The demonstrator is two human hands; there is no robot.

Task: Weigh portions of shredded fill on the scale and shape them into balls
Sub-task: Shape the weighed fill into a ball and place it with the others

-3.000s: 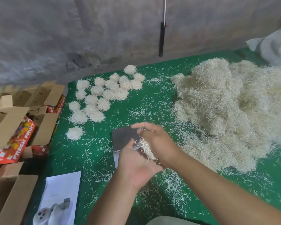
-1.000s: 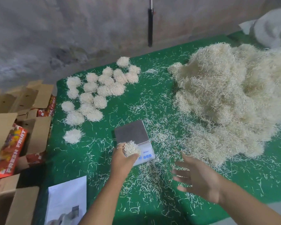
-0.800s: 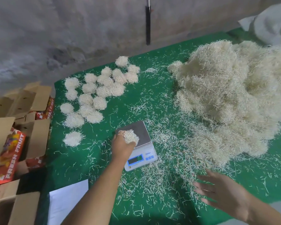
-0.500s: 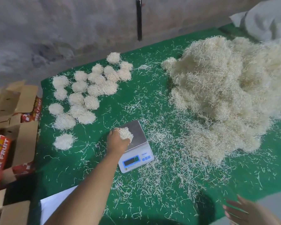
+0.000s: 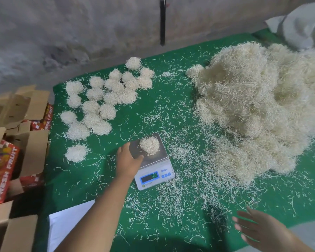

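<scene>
Fill ball [image 5: 149,146] sits on scale [image 5: 153,166] pan, nothing gripping it. L hand [image 5: 128,160] just beside ball, over pan's near-left corner, fingers relaxed, holding nothing. R hand [image 5: 258,229] low right above green cloth [image 5: 171,110], fingers spread, well apart from scale. Finished balls [image 5: 102,99] far left, loose fill pile [image 5: 258,106] right

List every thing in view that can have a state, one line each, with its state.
scale: switched on, display lit, digits unreadable.
portion of fill: lying on the scale's platform, loosely clumped, not gripped.
left hand: fingers relaxed, beside the portion, over the platform's edge.
right hand: fingers spread, holding nothing.
finished balls: shaped, clustered on the green cloth.
big fill pile: loose, unshaped.
cardboard boxes: flaps open.
</scene>
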